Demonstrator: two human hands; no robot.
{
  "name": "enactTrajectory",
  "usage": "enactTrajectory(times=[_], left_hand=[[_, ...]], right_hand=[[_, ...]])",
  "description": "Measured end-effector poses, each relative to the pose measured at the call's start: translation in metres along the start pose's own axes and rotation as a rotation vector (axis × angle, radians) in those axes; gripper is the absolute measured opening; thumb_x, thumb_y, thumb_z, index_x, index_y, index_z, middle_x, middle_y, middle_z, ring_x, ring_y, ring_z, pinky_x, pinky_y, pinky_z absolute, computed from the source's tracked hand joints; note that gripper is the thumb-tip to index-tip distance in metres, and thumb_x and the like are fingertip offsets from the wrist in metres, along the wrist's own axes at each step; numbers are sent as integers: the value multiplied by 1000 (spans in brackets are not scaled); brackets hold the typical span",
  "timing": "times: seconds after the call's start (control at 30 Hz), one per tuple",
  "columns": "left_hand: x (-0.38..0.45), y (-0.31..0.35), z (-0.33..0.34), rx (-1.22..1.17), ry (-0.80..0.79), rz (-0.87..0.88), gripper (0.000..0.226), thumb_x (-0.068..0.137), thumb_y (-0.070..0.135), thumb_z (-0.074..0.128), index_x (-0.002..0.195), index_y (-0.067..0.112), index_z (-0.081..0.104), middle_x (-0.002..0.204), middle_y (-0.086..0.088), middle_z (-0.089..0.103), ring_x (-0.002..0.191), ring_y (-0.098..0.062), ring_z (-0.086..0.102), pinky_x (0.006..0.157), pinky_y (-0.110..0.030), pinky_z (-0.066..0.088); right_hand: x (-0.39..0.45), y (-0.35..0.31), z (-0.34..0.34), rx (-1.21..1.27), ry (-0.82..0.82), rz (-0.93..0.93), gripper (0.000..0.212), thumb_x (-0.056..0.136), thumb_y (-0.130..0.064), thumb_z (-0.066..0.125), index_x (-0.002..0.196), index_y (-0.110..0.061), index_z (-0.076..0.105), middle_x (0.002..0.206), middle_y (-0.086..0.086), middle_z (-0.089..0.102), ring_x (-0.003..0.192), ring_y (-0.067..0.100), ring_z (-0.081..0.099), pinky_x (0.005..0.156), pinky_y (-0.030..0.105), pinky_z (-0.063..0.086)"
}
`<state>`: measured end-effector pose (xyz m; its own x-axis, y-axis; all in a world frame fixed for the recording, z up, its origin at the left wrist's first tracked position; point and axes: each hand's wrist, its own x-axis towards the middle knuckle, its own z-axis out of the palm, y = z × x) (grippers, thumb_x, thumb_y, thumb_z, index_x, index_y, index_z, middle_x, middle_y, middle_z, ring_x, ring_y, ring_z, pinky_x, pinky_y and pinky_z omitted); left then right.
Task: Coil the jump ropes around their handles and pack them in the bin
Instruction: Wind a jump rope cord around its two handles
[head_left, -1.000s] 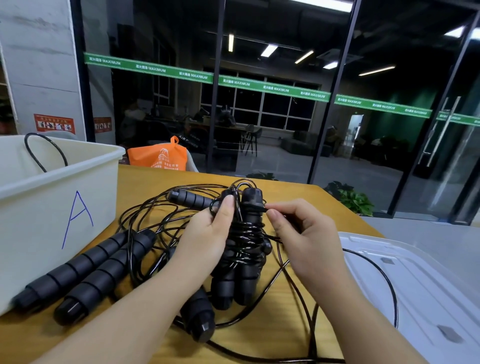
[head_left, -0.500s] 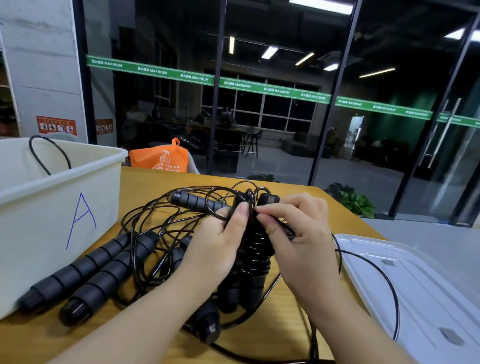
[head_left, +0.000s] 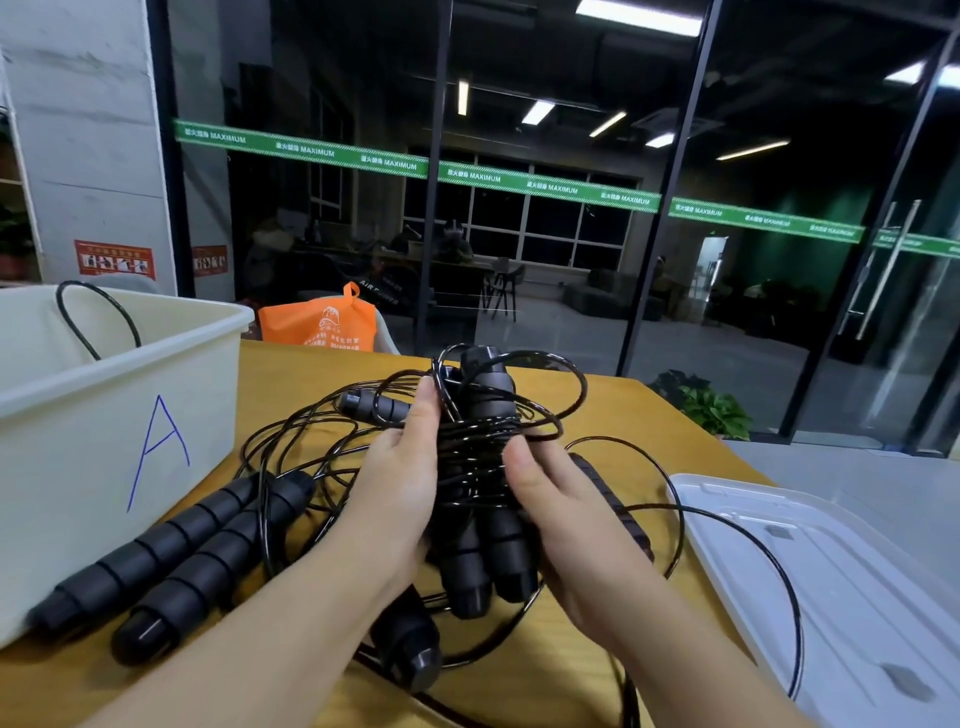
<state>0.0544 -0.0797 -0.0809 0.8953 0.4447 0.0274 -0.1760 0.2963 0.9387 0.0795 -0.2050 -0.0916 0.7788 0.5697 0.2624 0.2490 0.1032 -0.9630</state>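
Your left hand (head_left: 400, 478) and right hand (head_left: 561, 514) are together on one bundle (head_left: 480, 483) — a pair of black handles held upright side by side above the table (head_left: 613, 410), with thin black cord wound many times around their middle. Your left hand wraps the bundle's left side, thumb lying up along the upper handle; your right hand cups the right side, fingers curled behind and thumb pressed on the coils. A few loose loops of the same cord stand out near the top of the bundle, and a longer run trails off to the right, arcing over the table edge and across the clear lid (head_left: 841, 587) lying there. Under your wrists, another handle (head_left: 410, 644) lies on the table pointing toward you, and one more handle (head_left: 371, 404) lies farther back, behind your left hand, amid a tangle of cord (head_left: 301, 447). To the left, two ribbed handles (head_left: 176, 556) lie side by side, touching, their near ends close against the bin (head_left: 104, 441) — a cream tub marked with a blue "A". A loop of cord (head_left: 98, 317) rises above the bin's rim; what else is inside it you cannot tell from here. An orange bag (head_left: 319, 325) sits beyond the table's far edge.
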Motion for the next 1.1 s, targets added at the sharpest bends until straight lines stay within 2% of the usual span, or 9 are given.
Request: enactTrajectory(times=[0.2, 0.37, 0.47, 0.53, 0.6, 0.7, 0.87, 1.0, 1.1], left_hand=[[3, -3, 2, 59, 114, 30, 53, 90, 59, 43, 85, 12, 66, 82, -10, 73, 85, -30, 69, 85, -49, 54], [7, -8, -2, 67, 181, 68, 67, 79, 75, 41, 99, 14, 63, 95, -9, 71, 92, -31, 67, 88, -52, 52], [4, -7, -1, 50, 155, 43, 73, 76, 77, 42, 105, 13, 63, 97, -8, 71, 95, -29, 67, 89, -51, 52], [4, -6, 0, 11, 140, 13, 63, 86, 68, 43, 106, 11, 62, 98, -9, 71, 95, -28, 67, 89, -50, 52], [4, -5, 0, -12, 110, -8, 60, 87, 64, 43, 108, 11, 62, 99, -9, 72, 94, -27, 68, 89, -48, 52], [2, -6, 2, 8, 60, 5, 61, 86, 65, 44, 108, 12, 64, 99, -9, 73, 94, -26, 69, 88, -47, 53], [-1, -7, 2, 76, -41, 55, 87, 53, 81, 55, 104, 11, 67, 96, -10, 73, 93, -29, 70, 88, -51, 53], [-1, -12, 3, 195, -91, 99, 113, 33, 96, 54, 101, 7, 68, 98, -17, 71, 94, -33, 68, 89, -54, 52], [-4, -10, 4, 243, -107, 131, 119, 39, 97, 49, 102, -3, 63, 97, -25, 67, 93, -39, 66, 89, -56, 51]], right_hand=[[1, 3, -2, -10, -76, 50, 71, 72, -37, 76, 133, -47, 41, 125, 3, 63, 112, 19, 64, 95, 43, 53], [-4, -3, -1, -302, -94, -53, 81, 85, -31, 72, 124, -73, 15, 122, -25, 54, 107, -10, 58, 86, 16, 51], [-2, -5, 1, -288, -1, -46, 78, 91, -38, 60, 138, -63, 3, 119, -32, 50, 100, -21, 54, 83, 10, 49], [3, -1, -3, -184, 125, -11, 68, 96, -40, 51, 149, -48, 10, 121, -22, 58, 109, -5, 58, 100, 28, 47], [5, 2, -5, -113, 198, 74, 47, 99, -38, 46, 145, -31, 39, 118, -11, 65, 110, 10, 61, 102, 37, 47], [5, 3, -4, -47, 224, 80, 31, 102, -29, 43, 102, -16, 71, 99, 5, 74, 93, 17, 68, 86, 33, 53], [5, 1, -9, 103, 305, 53, 29, 98, -23, 53, 91, -3, 72, 93, 20, 70, 78, 20, 60, 77, 36, 51], [6, 0, -13, 265, 379, 71, 23, 96, -12, 54, 85, -5, 73, 81, 10, 66, 77, 23, 55, 74, 34, 44], [5, -1, -11, 309, 397, 88, 25, 96, -7, 54, 80, -11, 73, 69, 1, 67, 60, 11, 56, 59, 22, 46]])
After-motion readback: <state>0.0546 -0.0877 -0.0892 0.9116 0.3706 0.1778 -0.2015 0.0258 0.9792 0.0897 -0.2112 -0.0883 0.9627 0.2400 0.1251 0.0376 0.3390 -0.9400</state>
